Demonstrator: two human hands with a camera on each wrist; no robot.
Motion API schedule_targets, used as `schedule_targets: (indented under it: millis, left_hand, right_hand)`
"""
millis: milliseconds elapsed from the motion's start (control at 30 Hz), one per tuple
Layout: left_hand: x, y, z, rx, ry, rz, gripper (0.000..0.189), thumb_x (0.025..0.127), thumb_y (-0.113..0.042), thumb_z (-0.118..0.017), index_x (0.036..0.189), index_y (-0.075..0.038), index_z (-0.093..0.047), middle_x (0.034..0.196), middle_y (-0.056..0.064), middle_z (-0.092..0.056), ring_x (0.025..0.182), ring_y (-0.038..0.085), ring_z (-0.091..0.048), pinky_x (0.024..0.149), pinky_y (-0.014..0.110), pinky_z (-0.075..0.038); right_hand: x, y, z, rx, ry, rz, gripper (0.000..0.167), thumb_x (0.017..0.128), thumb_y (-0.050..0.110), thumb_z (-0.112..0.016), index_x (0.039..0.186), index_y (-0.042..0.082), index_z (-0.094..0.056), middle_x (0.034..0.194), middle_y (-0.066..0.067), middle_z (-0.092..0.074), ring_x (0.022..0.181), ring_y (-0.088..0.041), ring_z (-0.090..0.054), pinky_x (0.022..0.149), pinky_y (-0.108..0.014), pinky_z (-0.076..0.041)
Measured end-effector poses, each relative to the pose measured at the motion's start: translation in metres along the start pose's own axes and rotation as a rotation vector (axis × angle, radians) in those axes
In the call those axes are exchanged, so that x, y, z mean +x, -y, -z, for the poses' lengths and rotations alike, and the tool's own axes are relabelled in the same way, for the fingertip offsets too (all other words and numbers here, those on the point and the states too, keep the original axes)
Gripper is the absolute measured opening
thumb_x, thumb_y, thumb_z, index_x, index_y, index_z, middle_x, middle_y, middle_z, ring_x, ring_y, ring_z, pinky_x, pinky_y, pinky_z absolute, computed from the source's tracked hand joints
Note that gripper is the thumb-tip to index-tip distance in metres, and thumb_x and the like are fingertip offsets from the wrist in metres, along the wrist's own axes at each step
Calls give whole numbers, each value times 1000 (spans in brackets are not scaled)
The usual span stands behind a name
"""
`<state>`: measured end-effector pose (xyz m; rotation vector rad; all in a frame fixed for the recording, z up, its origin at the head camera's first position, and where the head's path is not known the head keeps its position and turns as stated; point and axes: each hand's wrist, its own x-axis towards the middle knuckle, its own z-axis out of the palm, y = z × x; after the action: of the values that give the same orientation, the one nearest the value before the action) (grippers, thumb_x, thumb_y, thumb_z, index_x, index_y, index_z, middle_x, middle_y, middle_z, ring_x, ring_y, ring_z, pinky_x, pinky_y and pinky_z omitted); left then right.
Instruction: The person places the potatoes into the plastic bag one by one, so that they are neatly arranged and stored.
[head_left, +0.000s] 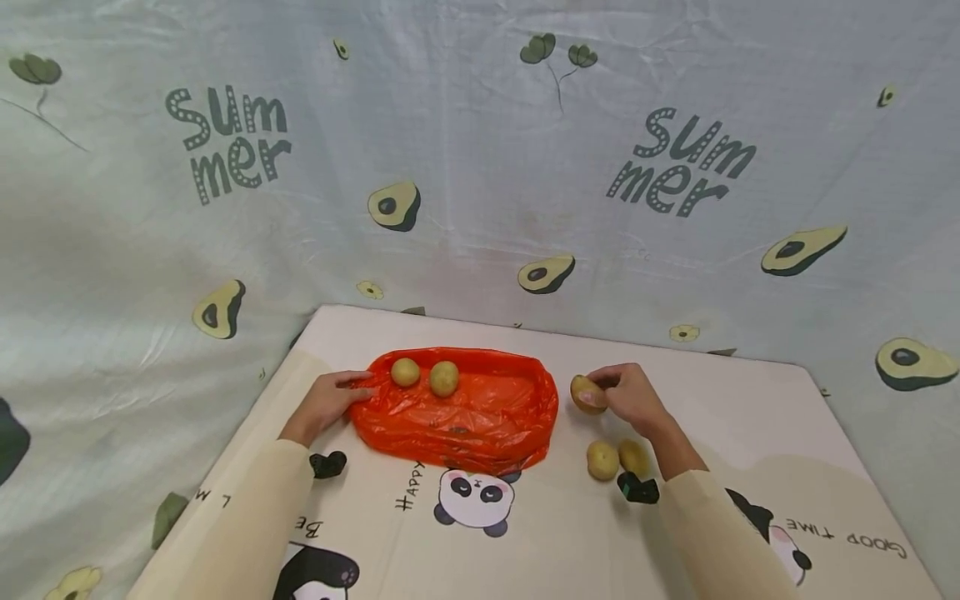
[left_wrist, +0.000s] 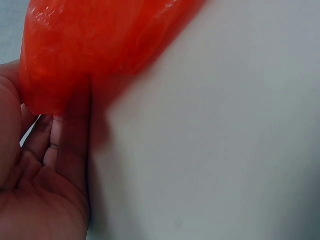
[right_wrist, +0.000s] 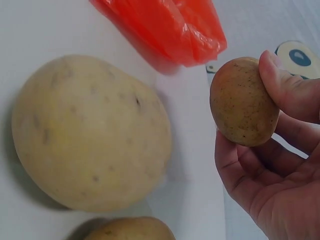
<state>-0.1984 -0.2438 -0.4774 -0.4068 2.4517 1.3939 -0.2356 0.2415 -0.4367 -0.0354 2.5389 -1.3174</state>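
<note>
A red plastic bag, its mouth spread wide, lies on the table. Inside, toward the back left, are two potatoes. My left hand grips the bag's left edge; the left wrist view shows the red plastic between thumb and fingers. To the right of the bag, my right hand pinches a potato between thumb and fingertips, raised off the table in the right wrist view. Nearer my right forearm, two more potatoes sit side by side on the table.
A pale cover with panda drawings and lettering lies over the table. Behind and at the sides hangs a light sheet printed with avocados. Dark wrist cameras sit under both forearms.
</note>
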Motion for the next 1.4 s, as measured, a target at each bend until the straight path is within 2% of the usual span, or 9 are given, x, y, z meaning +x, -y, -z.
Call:
schedule_targets:
  millis: [300, 733, 1400]
  left_hand:
    - [-2, -1, 0, 1, -13, -4, 51, 104, -28, -62, 150, -8, -55, 159, 24, -47, 136, 40, -53, 112, 47, -53]
    - [-3, 1, -2, -7, -13, 6, 50, 104, -28, -62, 150, -8, -56, 157, 24, -50, 131, 37, -56, 109, 45, -56]
    - [-3, 1, -3, -23, -19, -4, 48, 104, -26, -63, 148, -8, -58, 156, 24, -50, 129, 36, -58, 106, 41, -58]
  right_hand:
    - [1, 9, -9, 23, -12, -16, 39, 94, 22, -77, 126, 0, -72, 126, -19, -70, 110, -30, -59, 91, -34, -54]
    - [-1, 20, -21, 43, -14, 2, 33, 95, 16, -75, 122, -2, -72, 124, -21, -71, 107, -31, -62, 87, -30, -56]
    - [2, 29, -31, 51, -5, -26, 34, 96, 15, -73, 125, -2, -71, 129, -21, -69, 112, -33, -61, 96, -40, -59]
